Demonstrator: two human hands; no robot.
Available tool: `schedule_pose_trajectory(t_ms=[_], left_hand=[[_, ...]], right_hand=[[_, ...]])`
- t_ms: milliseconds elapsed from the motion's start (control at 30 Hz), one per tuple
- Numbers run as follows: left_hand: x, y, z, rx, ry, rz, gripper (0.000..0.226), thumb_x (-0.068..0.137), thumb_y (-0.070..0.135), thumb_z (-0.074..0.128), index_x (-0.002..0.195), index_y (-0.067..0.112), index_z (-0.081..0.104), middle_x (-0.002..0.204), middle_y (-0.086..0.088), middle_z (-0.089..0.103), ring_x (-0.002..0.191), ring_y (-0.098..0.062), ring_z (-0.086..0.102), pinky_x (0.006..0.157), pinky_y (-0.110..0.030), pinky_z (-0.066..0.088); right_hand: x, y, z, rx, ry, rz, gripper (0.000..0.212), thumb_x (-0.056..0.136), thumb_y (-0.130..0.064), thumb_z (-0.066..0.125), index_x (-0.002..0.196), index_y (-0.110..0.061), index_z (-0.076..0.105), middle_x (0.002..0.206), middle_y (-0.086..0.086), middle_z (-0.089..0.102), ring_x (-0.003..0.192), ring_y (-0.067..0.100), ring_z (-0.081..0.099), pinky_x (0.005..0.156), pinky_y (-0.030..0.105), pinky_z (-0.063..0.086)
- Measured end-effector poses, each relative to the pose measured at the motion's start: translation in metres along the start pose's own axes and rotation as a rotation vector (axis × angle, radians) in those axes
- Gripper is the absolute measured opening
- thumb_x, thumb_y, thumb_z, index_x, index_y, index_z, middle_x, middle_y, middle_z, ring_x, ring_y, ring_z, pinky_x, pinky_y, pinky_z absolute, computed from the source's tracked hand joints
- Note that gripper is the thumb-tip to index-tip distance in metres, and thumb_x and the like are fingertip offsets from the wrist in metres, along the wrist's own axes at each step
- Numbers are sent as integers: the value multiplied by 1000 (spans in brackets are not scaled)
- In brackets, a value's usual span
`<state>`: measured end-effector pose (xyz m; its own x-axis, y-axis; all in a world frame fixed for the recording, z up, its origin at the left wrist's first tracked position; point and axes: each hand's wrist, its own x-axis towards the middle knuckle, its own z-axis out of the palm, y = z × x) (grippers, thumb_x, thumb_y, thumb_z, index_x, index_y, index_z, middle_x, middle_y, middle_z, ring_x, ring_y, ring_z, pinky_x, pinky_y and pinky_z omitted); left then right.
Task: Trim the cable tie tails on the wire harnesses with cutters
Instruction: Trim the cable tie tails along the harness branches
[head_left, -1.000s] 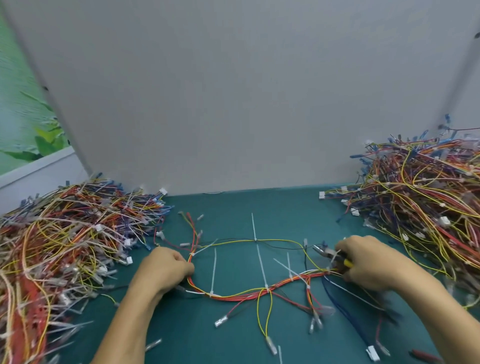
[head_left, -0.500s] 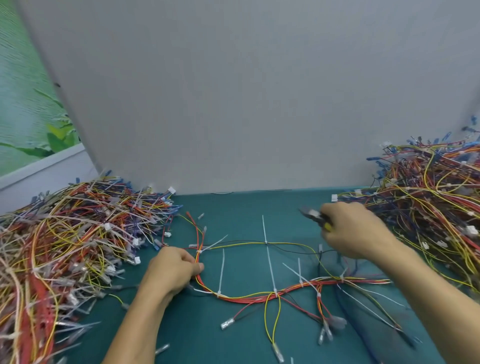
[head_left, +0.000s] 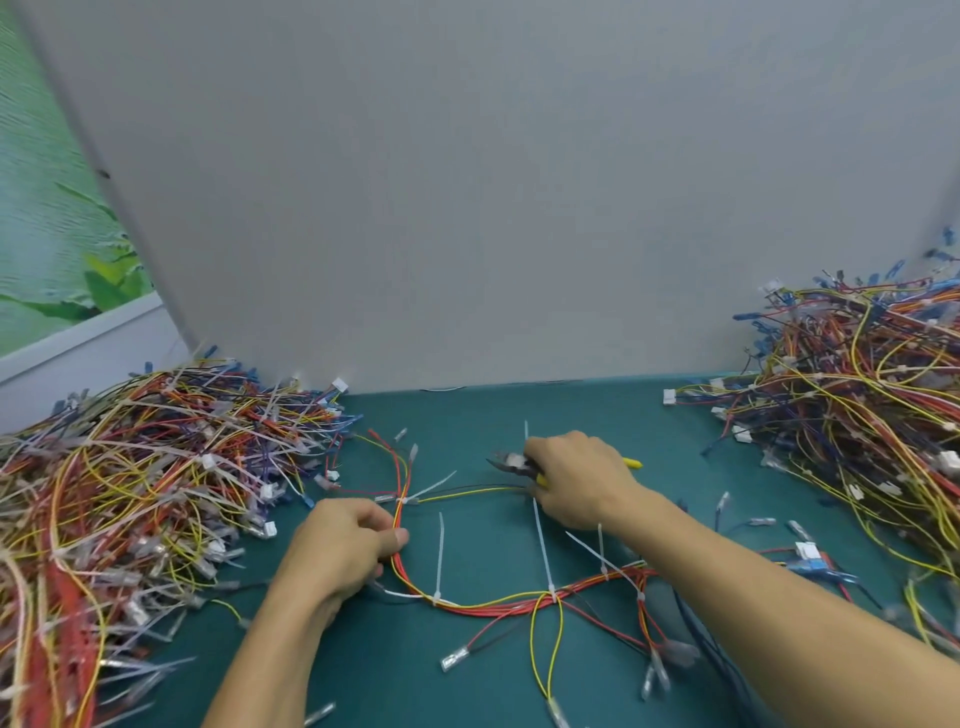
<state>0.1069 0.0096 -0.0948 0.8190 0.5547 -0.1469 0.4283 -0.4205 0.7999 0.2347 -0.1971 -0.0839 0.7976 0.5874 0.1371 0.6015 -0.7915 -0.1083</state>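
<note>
The right hand (head_left: 576, 480) with the cutters (head_left: 514, 463) has moved from the red bundle at the right of the frame, up toward the wall, and now left to the centre. The cutter tip now points left near a white tie tail (head_left: 526, 434).

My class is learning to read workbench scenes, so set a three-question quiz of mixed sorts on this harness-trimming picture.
1. True or false: the right hand holds the cutters.
2. What do the left hand fingers pinch? A) a red-and-yellow wire bundle B) a screwdriver C) a loose connector
3. Fill in: the mat is ____ in colour.

Key: 1 true; 2 A; 3 teal.
</note>
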Motion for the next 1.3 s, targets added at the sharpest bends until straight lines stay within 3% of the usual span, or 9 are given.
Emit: schedule_pose_trajectory(t_ms=[67,167,333,500,733,867,1033,1100,1300], left_hand=[[-1,2,-1,-57,-4,30,14,77,9,77,68,11,67,48,1,59,46,-17,51,54,-25,40],[-4,5,-2,-112,16,90,12,78,3,75,70,9,68,54,-3,61,52,-19,54,57,-28,44],[-8,8,0,-12,-81,136,13,81,1,71,72,12,70,49,2,58,46,-11,51,50,-22,43],[-12,13,7,241,-126,196,6,80,20,74,75,24,76,46,14,59,51,-5,55,54,-18,40],[-12,15,7,315,-64,182,11,78,34,75,69,29,74,45,17,58,65,-12,57,60,-24,39],[-12,15,6,302,-83,171,10,75,32,76,65,30,73,57,13,66,67,-15,59,66,-26,47],[-14,19,2,324,-145,165,15,69,18,75,64,32,73,63,10,69,70,-16,63,73,-32,52],[-14,19,1,338,-158,170,16,70,15,76,67,30,74,64,9,70,71,-16,64,73,-32,52],[-16,19,1,366,-159,231,21,74,10,75,73,31,73,66,11,70,68,-4,63,63,-21,42]], right_hand=[[1,-3,2,-52,18,46,7,88,-20,53,94,-21,51,101,10,62,91,33,60,65,33,32],[4,6,1,-39,37,262,19,86,-12,52,102,-21,57,102,9,61,96,33,62,68,32,34],[9,30,-3,130,33,531,11,83,-14,54,86,-18,45,92,8,50,85,33,51,70,32,37],[9,24,-10,314,-48,372,9,82,-17,55,88,-12,59,87,10,57,81,34,54,62,30,39],[-33,51,-92,306,246,239,9,83,-18,62,76,-12,59,67,8,57,69,31,54,55,33,38],[-89,75,-104,213,-6,264,8,76,-23,72,75,-20,64,70,-1,62,65,12,56,58,26,43],[-128,87,-76,154,-383,246,18,70,-30,80,77,-30,63,83,-6,67,77,10,60,72,30,48],[-131,89,-65,136,-381,238,24,69,-32,82,79,-30,60,89,-5,66,84,14,60,77,32,49],[-123,85,-50,162,-199,121,24,71,-23,77,68,-27,53,74,-5,61,73,13,52,55,14,33]])
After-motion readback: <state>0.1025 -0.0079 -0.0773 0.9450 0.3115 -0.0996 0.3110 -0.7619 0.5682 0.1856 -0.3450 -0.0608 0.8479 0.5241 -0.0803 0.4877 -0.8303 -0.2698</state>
